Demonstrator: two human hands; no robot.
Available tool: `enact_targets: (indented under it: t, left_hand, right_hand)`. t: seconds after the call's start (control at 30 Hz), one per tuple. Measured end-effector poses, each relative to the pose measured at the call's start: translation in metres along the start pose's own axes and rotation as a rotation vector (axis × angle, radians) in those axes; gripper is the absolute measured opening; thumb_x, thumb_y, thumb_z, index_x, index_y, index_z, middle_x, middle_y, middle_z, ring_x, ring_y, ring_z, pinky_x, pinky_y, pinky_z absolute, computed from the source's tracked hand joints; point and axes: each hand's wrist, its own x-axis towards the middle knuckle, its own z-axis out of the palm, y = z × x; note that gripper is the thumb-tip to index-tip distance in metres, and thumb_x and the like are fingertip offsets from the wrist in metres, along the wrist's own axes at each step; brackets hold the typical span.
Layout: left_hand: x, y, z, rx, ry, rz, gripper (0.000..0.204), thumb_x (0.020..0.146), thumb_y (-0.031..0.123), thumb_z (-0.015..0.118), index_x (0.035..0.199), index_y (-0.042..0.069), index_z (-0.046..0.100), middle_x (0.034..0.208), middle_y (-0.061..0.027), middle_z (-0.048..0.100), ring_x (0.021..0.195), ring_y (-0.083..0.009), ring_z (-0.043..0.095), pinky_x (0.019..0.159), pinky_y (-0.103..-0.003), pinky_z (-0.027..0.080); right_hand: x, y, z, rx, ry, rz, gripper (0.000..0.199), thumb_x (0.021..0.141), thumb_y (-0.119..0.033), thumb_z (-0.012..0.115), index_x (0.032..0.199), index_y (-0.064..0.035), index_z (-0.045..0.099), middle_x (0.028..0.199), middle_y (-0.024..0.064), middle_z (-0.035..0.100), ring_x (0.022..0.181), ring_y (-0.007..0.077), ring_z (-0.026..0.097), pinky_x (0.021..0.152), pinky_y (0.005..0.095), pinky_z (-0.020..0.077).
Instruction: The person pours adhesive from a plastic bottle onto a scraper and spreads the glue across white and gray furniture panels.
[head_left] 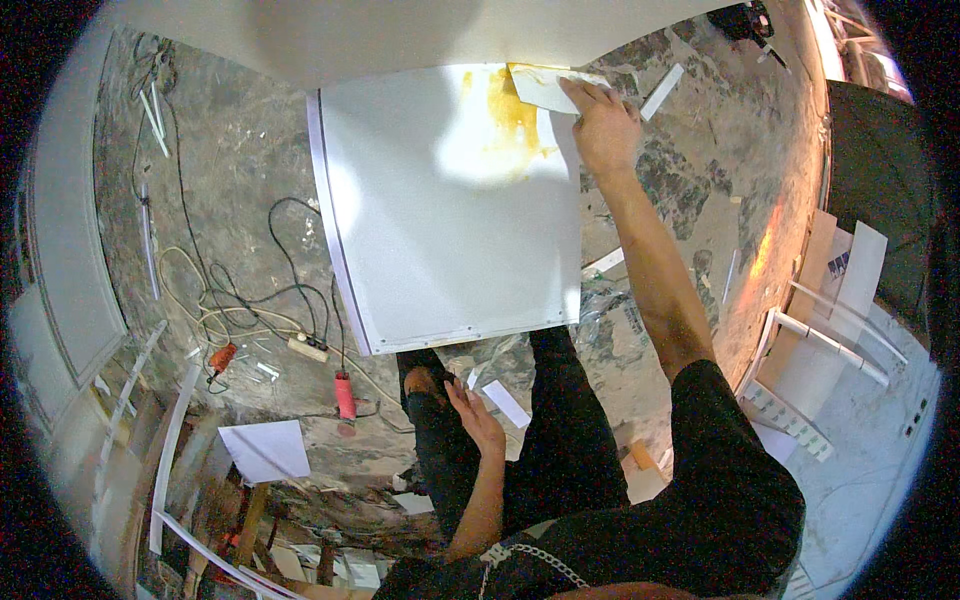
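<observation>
Holding a flat, stiff white piece of thin sheet near its right end, the right hand reaches to the far right corner of a large white rectangular panel; its grip is closed on the piece, with the fingers laid over the upper face. The piece lies over the panel's far edge, beside a yellow-brown smear that spreads toward the near side, and the same colour marks the piece's upper edge. Bright light falls around the smear. Beyond the panel stands a broad pale surface; whether the two touch, I cannot tell. The left hand rests against the left leg of the black trousers, its grip slack and empty, fingers extended. Just beside it, between the legs, is a small white rectangular offcut. On the stained grey floor, a narrow white strip lies near the right hand, while left of the panel are a red cylindrical tool, a cream power strip, tangled black and cream cables and a white square sheet.
</observation>
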Motion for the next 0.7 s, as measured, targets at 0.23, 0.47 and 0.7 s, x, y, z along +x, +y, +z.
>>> enact_targets:
  t: [0.23, 0.47, 0.7]
  left_hand:
    - [0.003, 0.007, -0.002, -0.102, 0.034, -0.074, 0.06, 0.108, 0.028, 0.039, 0.156, -0.001, 0.017, 0.154, -0.025, 0.035, 0.142, -0.034, 0.036, 0.117, -0.04, 0.025]
    - [0.004, 0.005, 0.0, -0.169, 0.04, -0.113, 0.06, 0.108, 0.026, 0.04, 0.156, -0.001, 0.016, 0.155, -0.0248, 0.034, 0.143, -0.0343, 0.036, 0.118, -0.042, 0.025]
    - [0.003, 0.011, -0.001, -0.078, 0.003, -0.095, 0.06, 0.108, 0.024, 0.04, 0.156, -0.001, 0.016, 0.155, -0.0262, 0.033, 0.144, -0.0342, 0.034, 0.118, -0.041, 0.025]
  right_hand:
    - [-0.011, 0.021, -0.004, 0.013, 0.021, -0.069, 0.066, 0.074, -0.003, 0.066, 0.133, -0.0316, 0.062, 0.128, -0.0044, 0.065, 0.122, 0.0206, 0.058, 0.103, 0.0497, 0.0427]
    - [-0.025, -0.003, -0.005, 0.041, 0.024, -0.084, 0.067, 0.073, -0.004, 0.068, 0.135, -0.0311, 0.061, 0.13, -0.0028, 0.064, 0.126, 0.0223, 0.055, 0.105, 0.0512, 0.0391]
    - [-0.008, 0.032, 0.012, 0.049, 0.093, 0.008, 0.067, 0.073, -0.004, 0.071, 0.133, -0.0334, 0.061, 0.131, -0.0043, 0.064, 0.126, 0.0236, 0.056, 0.106, 0.0534, 0.0379]
